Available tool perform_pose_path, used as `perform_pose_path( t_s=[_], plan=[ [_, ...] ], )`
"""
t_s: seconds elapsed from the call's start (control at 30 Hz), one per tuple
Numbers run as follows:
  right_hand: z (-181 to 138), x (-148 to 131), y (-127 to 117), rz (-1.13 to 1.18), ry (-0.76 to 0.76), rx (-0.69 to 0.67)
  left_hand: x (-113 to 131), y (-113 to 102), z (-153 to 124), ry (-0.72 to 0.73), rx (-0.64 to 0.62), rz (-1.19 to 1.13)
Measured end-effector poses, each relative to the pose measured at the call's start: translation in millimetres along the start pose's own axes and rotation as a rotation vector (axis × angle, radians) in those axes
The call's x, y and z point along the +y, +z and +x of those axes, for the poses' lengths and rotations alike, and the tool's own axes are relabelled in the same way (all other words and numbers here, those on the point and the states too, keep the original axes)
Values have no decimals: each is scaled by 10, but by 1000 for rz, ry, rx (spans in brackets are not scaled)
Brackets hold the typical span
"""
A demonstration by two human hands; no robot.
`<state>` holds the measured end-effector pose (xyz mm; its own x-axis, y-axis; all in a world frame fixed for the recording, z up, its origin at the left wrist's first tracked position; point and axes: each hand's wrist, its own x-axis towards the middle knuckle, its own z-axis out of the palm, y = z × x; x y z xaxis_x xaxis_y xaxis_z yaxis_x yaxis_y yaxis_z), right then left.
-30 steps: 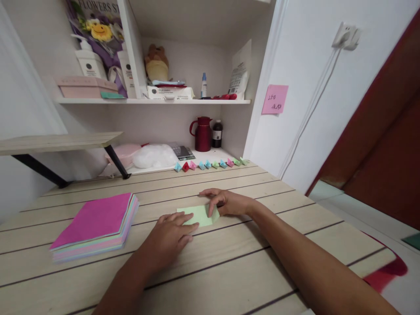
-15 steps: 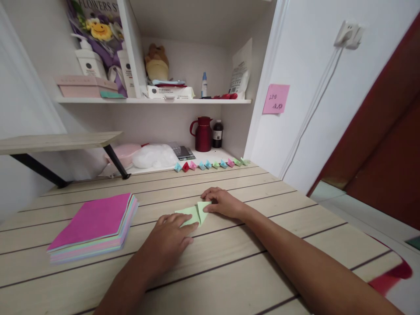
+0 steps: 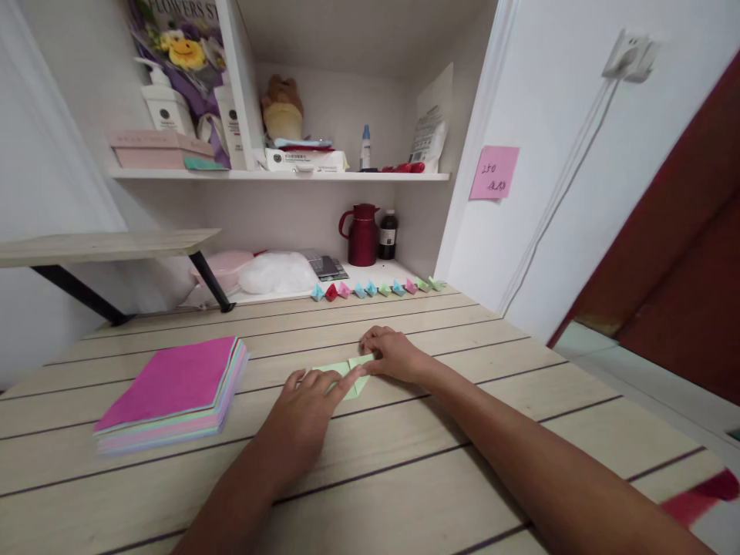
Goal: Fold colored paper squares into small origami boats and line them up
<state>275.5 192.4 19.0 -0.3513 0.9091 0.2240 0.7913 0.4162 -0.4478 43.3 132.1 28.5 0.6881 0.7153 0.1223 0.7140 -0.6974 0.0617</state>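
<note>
A small light green paper, partly folded, lies on the wooden slat table in front of me. My left hand lies flat on its near left part, fingers stretched out over the sheet. My right hand presses on the paper's far right corner with its fingers curled together. A stack of coloured paper squares with a magenta sheet on top lies to the left, apart from both hands.
A row of small folded paper boats in several colours stands along the table's far edge. Behind it are a red jug, a dark bottle, a white bag and a shelf with bottles and boxes. A wall stands at right.
The right hand has folded the paper's right corner over toward the middle and now presses it down. The left hand slid a little further onto the sheet. The camera shifted slightly.
</note>
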Motion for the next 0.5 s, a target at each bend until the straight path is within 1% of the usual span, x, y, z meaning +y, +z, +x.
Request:
perform_pose_path(
  t_s=[0.1,0.2,0.4,0.5],
  plan=[
    [-4,-20,-2,-15,17,5,66,8,35,11,-3,107],
    [-7,-1,-19,-24,62,39,127,4,78,11,-4,153],
    [-34,222,-143,-41,267,193,118,-3,62,36,23,120],
    [-65,273,-202,-18,312,210,85,-10,48,48,39,73]
  ],
)
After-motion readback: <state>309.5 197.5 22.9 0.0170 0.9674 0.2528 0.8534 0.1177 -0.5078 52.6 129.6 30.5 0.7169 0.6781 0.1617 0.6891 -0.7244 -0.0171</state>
